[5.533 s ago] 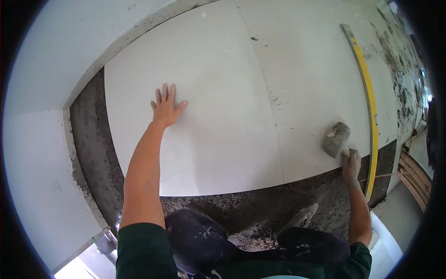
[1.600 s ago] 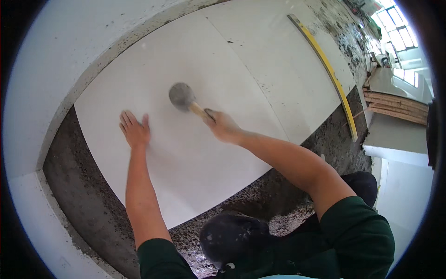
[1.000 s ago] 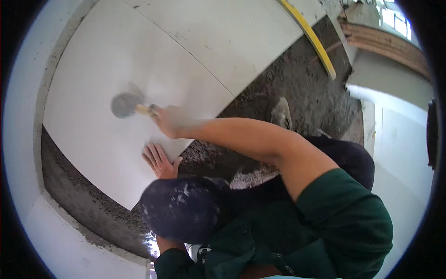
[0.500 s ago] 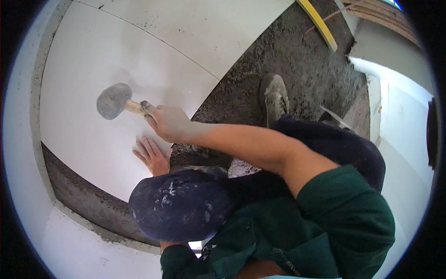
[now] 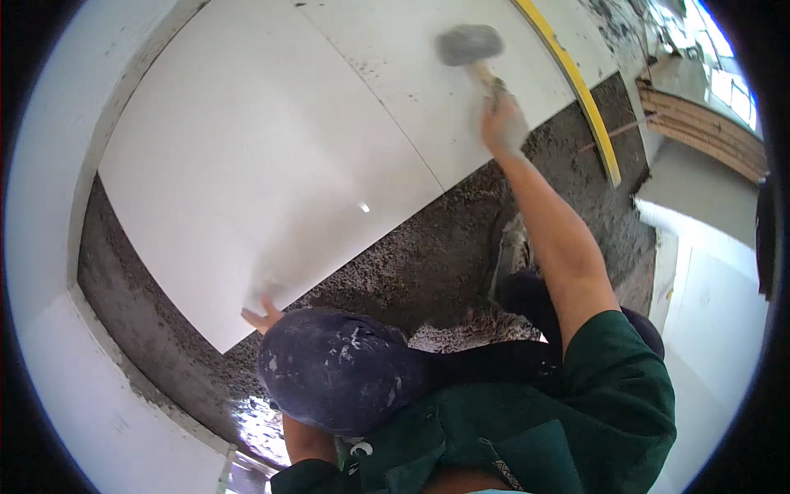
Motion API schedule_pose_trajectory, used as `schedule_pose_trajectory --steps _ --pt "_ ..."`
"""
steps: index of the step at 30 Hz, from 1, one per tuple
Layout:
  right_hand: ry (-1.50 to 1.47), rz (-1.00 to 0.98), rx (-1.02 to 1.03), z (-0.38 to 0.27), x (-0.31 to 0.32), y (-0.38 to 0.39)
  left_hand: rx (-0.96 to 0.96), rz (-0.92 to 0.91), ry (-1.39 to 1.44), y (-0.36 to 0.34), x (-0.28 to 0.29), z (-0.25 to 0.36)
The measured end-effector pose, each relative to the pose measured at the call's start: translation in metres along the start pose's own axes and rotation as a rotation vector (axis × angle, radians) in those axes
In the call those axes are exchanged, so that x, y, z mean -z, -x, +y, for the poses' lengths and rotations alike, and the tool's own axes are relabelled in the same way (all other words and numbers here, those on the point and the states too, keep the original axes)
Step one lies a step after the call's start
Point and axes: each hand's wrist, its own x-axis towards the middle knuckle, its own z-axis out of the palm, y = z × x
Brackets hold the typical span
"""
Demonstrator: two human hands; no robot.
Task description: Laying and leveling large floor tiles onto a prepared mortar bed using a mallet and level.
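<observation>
My right hand (image 5: 504,122) grips the wooden handle of a grey rubber mallet (image 5: 469,45), its head blurred over the far white floor tile (image 5: 461,107). My left hand (image 5: 260,314) rests with fingers spread on the near corner of the big white tile (image 5: 255,173), mostly hidden behind my dark paint-flecked knee (image 5: 337,370). Both tiles lie on a bed of grey mortar (image 5: 411,263). My green sleeve (image 5: 609,387) fills the lower right.
A long yellow level (image 5: 576,82) lies along the far tile's right edge. Laid white tiles (image 5: 49,165) border the mortar bed on the left and below. Stacked wooden boards (image 5: 699,132) sit at the upper right. My shoe (image 5: 510,255) stands on the mortar.
My right hand has swung the mallet from the left part of the big tile up and right to the far tile. The view has shifted; my left hand stays on the tile's near corner.
</observation>
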Motion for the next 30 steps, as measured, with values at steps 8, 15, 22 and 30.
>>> schedule_pose_trajectory --steps 8,15,22,30 --pt "0.319 -0.023 0.116 0.058 0.014 -0.006 0.522 -0.335 0.352 -0.019 0.005 -0.025" --pt "-0.184 -0.72 0.442 -0.014 0.021 0.094 0.911 -0.639 0.823 -0.034 0.015 -0.02" --pt "0.151 -1.186 0.653 -0.031 0.13 0.04 1.512 -0.379 1.041 -0.014 0.04 0.076" --pt "-0.111 -1.008 0.228 -0.016 0.088 0.067 1.395 -0.256 1.213 -0.027 0.035 0.055"
